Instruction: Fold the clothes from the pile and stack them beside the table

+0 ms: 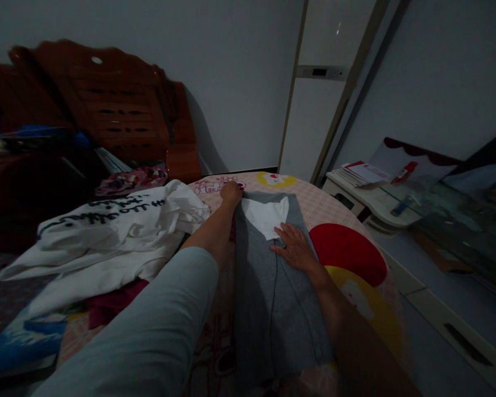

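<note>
A grey garment that looks like trousers (256,286) lies lengthwise on the table in front of me. A white cloth piece, perhaps a pocket lining (263,215), lies over its far end. My left hand (231,193) is closed at the garment's far left corner; its fingertips are partly hidden. My right hand (294,246) lies flat with fingers spread, its fingertips touching the lower edge of the white piece and the grey cloth beside it.
The round table (326,207) has a patterned pink cover. To the left are a heap of white clothing (119,231) with black lettering and a dark red cloth (113,303). A wooden chair (116,105) stands behind; a white cabinet (397,264) stands right.
</note>
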The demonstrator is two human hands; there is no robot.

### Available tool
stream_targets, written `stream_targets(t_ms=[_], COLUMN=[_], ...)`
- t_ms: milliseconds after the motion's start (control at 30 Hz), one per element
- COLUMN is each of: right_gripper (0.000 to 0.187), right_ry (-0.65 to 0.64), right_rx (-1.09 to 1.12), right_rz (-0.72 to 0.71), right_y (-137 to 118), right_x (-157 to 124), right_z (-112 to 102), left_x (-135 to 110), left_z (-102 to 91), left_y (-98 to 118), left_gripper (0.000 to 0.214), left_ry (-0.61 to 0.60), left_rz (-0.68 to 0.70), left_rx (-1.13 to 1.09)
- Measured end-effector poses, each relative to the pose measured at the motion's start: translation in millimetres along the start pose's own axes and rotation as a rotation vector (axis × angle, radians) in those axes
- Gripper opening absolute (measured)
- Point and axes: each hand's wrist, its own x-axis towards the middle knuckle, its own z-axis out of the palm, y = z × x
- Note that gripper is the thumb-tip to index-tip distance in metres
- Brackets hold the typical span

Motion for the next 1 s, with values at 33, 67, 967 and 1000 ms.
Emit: stream_targets(t_ms=[33, 67, 967, 1000], right_gripper=[0.070, 0.071, 0.072, 0.071], right_ry=[-0.003, -0.006, 0.025, 0.026], right_rx=[-0.001, -0.001, 0.021, 0.021], right_rz=[0.000, -0.003, -0.020, -0.021], right_y=[0, 0, 5, 5], right_x=[0, 0, 0, 0], right_z=[0, -1, 7, 7], left_x=[-2, -4, -6, -8], left_z=[-0.4, -1.1, -19.9, -17.6], left_y=[-3, -5, -2, -4], left_gripper=[0.035, 0.036, 0.025, 0.025], left_ry=[0.021, 0.038, -0.378, -0.365], left_rz=[0.024, 0.055, 0.574, 0.557], left_rx=[0.010, 0.020, 0.396, 0.409])
